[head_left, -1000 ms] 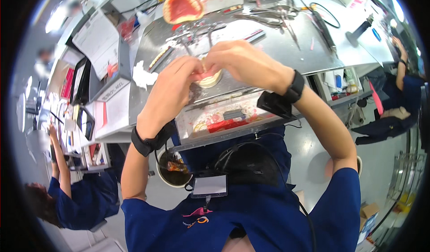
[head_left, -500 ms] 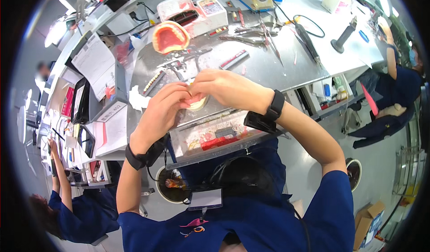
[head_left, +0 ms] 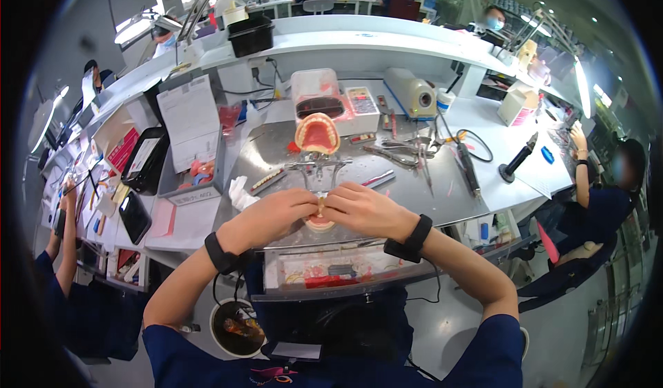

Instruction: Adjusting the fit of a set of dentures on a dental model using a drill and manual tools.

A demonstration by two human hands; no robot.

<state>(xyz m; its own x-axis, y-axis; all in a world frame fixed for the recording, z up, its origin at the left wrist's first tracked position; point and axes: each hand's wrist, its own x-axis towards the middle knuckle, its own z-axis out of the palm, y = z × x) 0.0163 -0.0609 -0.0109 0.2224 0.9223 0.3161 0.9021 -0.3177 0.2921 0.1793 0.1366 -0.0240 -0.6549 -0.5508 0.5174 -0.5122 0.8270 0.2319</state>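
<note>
Since the earlier frame the view has tipped up toward the far benches; both hands remain at the model; left to right: tooth strip (head_left: 268,181) toward the metal table's (head_left: 431,205) left edge; left hand (head_left: 273,217), fingertips bunched; pink-and-cream dental model (head_left: 320,225) at the front edge, between the hands; right hand (head_left: 369,210), fingertips bunched likewise; what either pinches is hidden, cannot tell; handpiece (head_left: 467,169) near the right edge; judged step: two-handed fingertip work on the model; next move calls for light, even pressure.
</note>
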